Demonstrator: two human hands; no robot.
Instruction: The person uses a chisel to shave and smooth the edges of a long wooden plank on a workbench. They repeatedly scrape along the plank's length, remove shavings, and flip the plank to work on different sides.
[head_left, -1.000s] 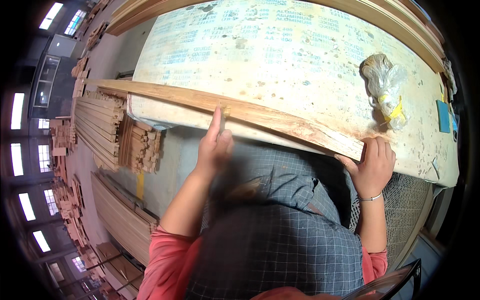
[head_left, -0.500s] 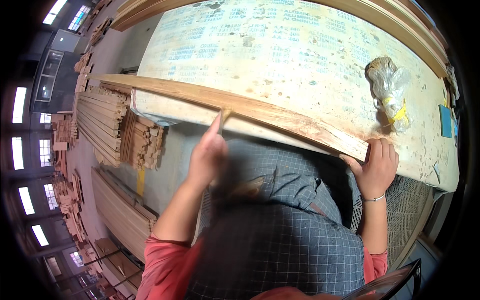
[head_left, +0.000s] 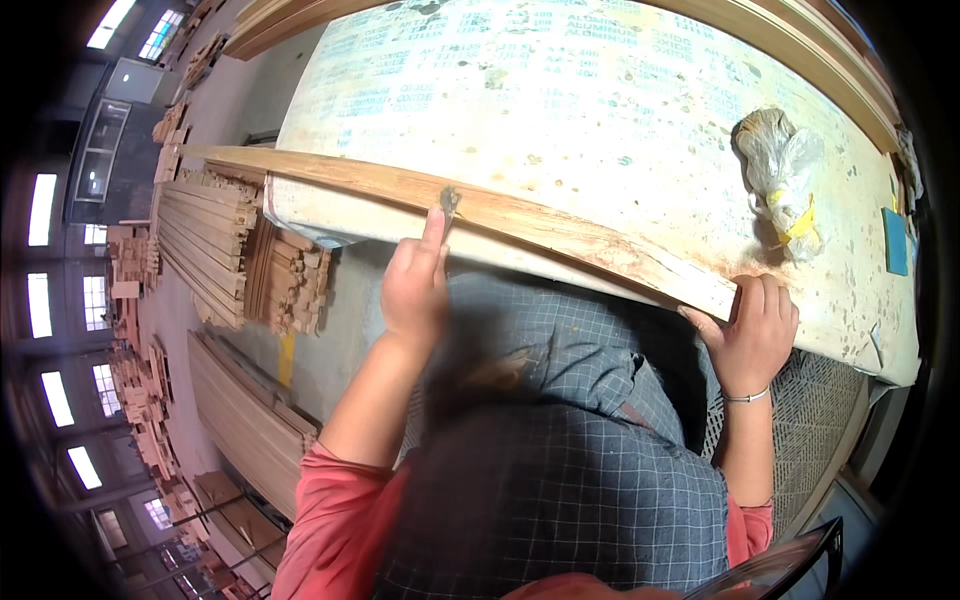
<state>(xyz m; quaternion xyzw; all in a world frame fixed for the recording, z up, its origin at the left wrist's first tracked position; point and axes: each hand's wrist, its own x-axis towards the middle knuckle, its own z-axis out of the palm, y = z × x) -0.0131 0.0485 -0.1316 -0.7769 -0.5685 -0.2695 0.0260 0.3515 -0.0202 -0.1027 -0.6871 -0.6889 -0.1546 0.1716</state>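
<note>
A long wooden strip (head_left: 560,231) lies along the table's near edge, its left end reaching out past the table. My left hand (head_left: 415,292) is closed around what looks like a putty knife (head_left: 450,200), its index finger stretched along it. The small grey tip is against the strip's upper face; the handle is hidden in the hand. At the strip's right end my right hand (head_left: 757,335) grips the wood, fingers over the top and thumb on the near side. Beyond that hand lies a knotted clear plastic bag (head_left: 780,170) with brownish stuff inside and a yellow tie.
The table's pale covering (head_left: 480,110) is printed and spotted with stains. Long boards (head_left: 800,60) run along its far edge. A blue flat piece (head_left: 893,241) lies at the right. Stacked timber (head_left: 205,245) stands on the floor to the left, and more boards (head_left: 245,405) lie nearer.
My left hand has moved slightly up, bringing the knife tip from the strip's near edge onto its upper face. My right hand and the strip stay in place.
</note>
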